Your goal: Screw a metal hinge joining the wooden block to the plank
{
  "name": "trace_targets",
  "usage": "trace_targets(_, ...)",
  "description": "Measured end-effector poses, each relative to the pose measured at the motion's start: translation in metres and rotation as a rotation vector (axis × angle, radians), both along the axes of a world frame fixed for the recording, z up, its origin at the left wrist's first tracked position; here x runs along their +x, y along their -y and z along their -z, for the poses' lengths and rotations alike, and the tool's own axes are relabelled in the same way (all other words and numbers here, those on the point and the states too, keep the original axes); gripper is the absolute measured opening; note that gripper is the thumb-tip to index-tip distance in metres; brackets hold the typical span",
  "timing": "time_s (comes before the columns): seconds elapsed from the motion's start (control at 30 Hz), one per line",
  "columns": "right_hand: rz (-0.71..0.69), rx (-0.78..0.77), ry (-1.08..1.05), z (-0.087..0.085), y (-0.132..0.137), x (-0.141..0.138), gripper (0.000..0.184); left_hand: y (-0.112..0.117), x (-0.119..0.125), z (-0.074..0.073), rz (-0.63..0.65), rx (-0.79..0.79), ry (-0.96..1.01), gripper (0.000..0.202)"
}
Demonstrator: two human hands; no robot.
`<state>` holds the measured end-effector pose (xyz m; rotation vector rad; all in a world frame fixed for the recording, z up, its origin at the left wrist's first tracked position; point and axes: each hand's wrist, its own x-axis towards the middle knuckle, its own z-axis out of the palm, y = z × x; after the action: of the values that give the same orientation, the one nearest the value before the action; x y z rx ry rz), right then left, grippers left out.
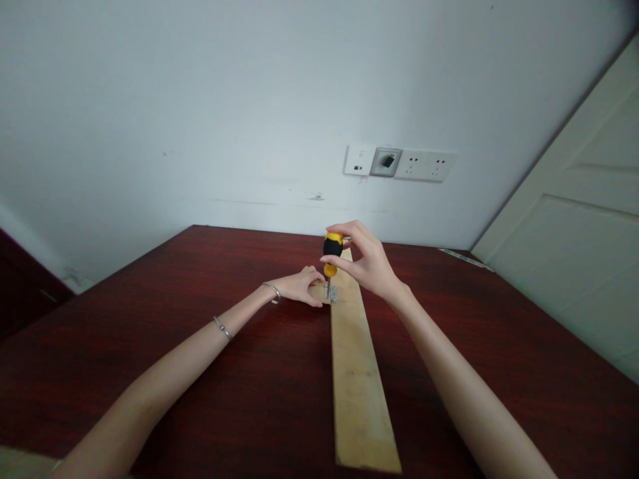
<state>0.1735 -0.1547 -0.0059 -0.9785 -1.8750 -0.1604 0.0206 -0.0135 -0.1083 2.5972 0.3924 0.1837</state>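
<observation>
A long pale wooden plank [357, 372] lies lengthwise on the dark red table [200, 346]. Near its far end sits a small metal hinge [332, 293]. My right hand [367, 263] grips a short yellow-and-black screwdriver [332, 249] by its handle, held upright with its tip down on the hinge. My left hand [299, 287] rests on the table at the plank's left side, fingers curled and pressed against a small wooden piece beside the hinge. Two thin bracelets circle my left forearm.
A white wall rises behind the table, with a row of sockets [399, 163] above the far edge. A pale door [579, 219] stands at the right. A thin strip [464, 258] lies at the table's far right corner.
</observation>
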Motion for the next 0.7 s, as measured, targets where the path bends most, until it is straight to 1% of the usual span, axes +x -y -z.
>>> trace_targets(0.1, -0.031, -0.017, 0.025, -0.001, 0.0024, 0.0009, 0.041, -0.0002, 0.0003, -0.0001, -0.002, 0.011, -0.018, 0.066)
trace_targets(0.2, -0.045, -0.031, 0.007, -0.0008, 0.0025, 0.0011, 0.042, -0.0004, 0.0001, -0.0002, -0.011, 0.018, -0.022, 0.065)
trace_targets(0.4, 0.007, -0.039, -0.052, 0.0001, 0.0016, -0.0016, 0.037, -0.0001, 0.0001, -0.0001, -0.008, 0.018, -0.011, 0.066)
trace_targets(0.57, -0.05, -0.044, 0.0, -0.0014, 0.0048, -0.001, 0.039, 0.0026, 0.0, -0.0034, -0.009, 0.01, -0.03, 0.068)
trace_targets(0.7, -0.028, -0.042, -0.048, -0.0001, 0.0036, -0.0036, 0.035, 0.0026, -0.0001, -0.0032, -0.012, 0.008, -0.027, 0.068)
